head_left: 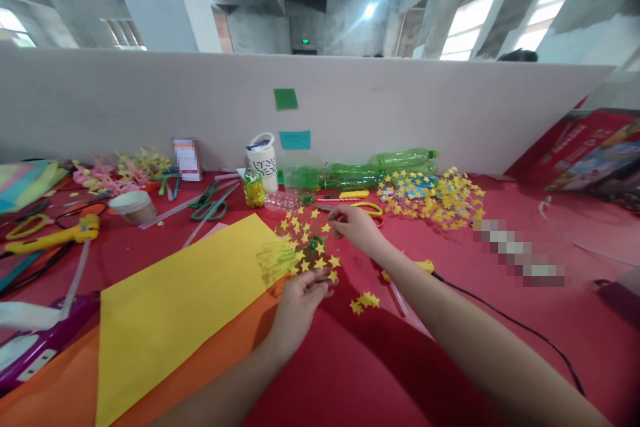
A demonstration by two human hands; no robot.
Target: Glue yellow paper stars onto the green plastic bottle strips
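Note:
A spray of small yellow paper stars (306, 250) on clear strips with a green centre is in the middle of the head view. My left hand (299, 303) is closed at its lower edge, thumb and fingers holding it near the front stars. At the spray's right side my right hand (357, 227) is pinched; what lies between its fingertips is too small to make out. Several loose yellow stars (365, 302) rest on the red table, below my right forearm. Behind my right hand lie yellow-handled scissors (369, 208).
Yellow sheet (180, 310) lies over orange sheet on the left. A yellow glue gun (424, 267) with black cable is under my right forearm, another (55, 238) at far left. Green bottles (350, 177), a white cup (264, 167) and a finished-looking star bunch (453, 197) stand behind.

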